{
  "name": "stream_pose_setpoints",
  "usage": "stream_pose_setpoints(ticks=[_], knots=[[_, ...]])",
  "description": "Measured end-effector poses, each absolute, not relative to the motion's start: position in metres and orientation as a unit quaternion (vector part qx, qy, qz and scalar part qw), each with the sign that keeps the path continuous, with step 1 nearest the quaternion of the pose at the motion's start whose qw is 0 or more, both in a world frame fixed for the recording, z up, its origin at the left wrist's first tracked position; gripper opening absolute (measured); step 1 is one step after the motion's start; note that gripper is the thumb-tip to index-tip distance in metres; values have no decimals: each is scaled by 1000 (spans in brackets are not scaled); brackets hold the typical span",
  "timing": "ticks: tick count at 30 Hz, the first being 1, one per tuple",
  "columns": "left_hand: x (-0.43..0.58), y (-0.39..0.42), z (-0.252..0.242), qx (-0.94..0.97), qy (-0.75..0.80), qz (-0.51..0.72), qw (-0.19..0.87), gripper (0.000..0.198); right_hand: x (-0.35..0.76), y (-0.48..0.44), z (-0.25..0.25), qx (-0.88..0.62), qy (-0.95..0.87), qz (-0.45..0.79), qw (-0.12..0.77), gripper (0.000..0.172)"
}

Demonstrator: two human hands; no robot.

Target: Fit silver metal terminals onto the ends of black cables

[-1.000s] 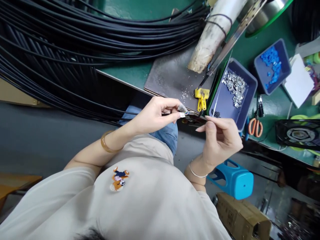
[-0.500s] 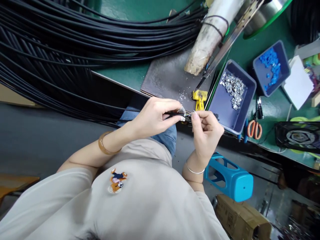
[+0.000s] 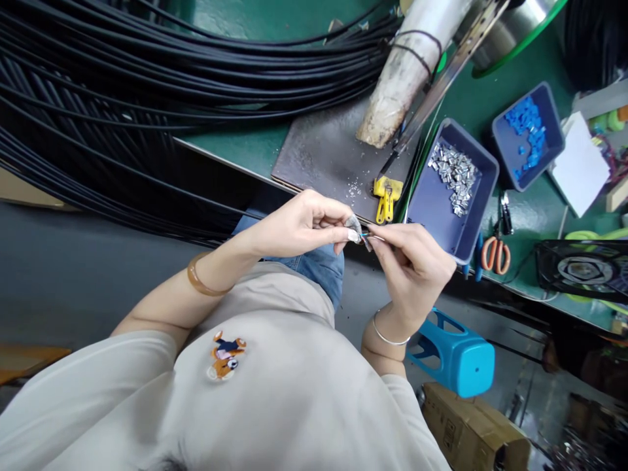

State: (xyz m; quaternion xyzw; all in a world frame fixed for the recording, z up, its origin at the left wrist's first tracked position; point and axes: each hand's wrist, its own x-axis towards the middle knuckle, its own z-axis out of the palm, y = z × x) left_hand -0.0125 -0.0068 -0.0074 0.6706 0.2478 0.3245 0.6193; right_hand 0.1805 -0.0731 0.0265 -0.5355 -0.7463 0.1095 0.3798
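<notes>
My left hand (image 3: 314,226) is closed in a pinch around the end of a black cable, most of it hidden by my fingers. Thin coloured wires (image 3: 364,235), one of them blue, stick out of that end in the small gap between my hands. Opposite, my right hand (image 3: 415,261) has its thumb and fingertips pressed together on these wires. Greyish coverings wrap some of my left fingertips. Just beyond the hands, a yellow hand tool (image 3: 387,196) lies at the table's front edge.
Large coils of black cable (image 3: 196,78) fill the left. At right stand a bin of small metal pieces (image 3: 417,212) and a bin of blue parts (image 3: 557,140). Orange-handled scissors (image 3: 495,254) lie beside the first bin. A blue stool (image 3: 475,366) stands below the green table (image 3: 534,226).
My right hand has turned, its fingers now stretched toward the left hand on the wires. The left hand has shifted slightly, and the coloured wires show more. The whole view has shifted slightly.
</notes>
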Motion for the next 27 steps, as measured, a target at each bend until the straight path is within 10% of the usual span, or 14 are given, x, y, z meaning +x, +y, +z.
stream_pose_setpoints(ticks=[6,11,20,27], knots=[[-5,-13,-11,660,276,332,614,16,182,-71,25,-522,-798,89,288,9],[5,-20,-16,655,336,403,544,8,181,-73,18,-617,-681,8,394,12],[8,-18,-11,659,334,423,524,9,171,-71,5,-638,-578,275,428,23],[7,-11,-9,638,329,389,577,12,172,-67,3,-620,-620,240,415,21]])
